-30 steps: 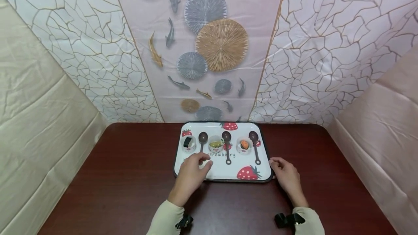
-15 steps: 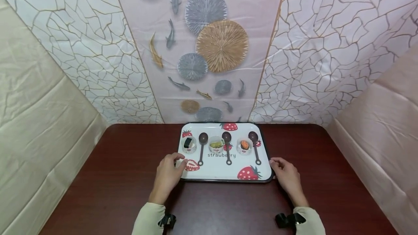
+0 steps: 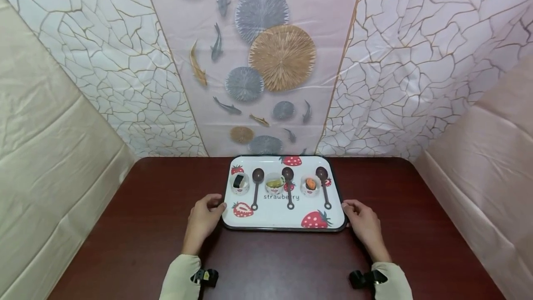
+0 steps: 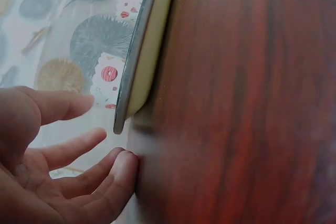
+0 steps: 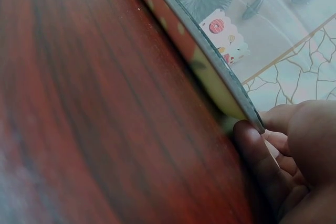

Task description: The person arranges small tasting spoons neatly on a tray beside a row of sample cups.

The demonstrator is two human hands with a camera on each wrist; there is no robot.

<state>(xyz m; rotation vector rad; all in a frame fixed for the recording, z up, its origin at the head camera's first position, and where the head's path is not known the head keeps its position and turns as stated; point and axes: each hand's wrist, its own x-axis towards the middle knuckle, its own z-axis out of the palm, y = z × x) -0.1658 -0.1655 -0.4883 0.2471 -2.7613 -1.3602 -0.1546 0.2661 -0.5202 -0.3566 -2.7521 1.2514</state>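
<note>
A white strawberry-print tray with a dark rim lies on the table. At its right edge my right hand pinches the rim; the right wrist view has the thumb on top and a finger underneath. My left hand is beside the left edge. Its thumb and fingers are spread apart around the tray's corner, with a gap to the rim in the left wrist view. On the tray stand three small patterned cups, each with a sushi-like piece inside, and three dark brown spoons.
The dark red-brown wooden table extends in front of the tray and to both sides. A printed cloth hangs right behind the table's back edge. Beige fabric panels slope along the left and right sides.
My left hand has moved left, from above the tray near the left spoon to just outside the tray's left edge. My right hand has stayed at the right rim.
</note>
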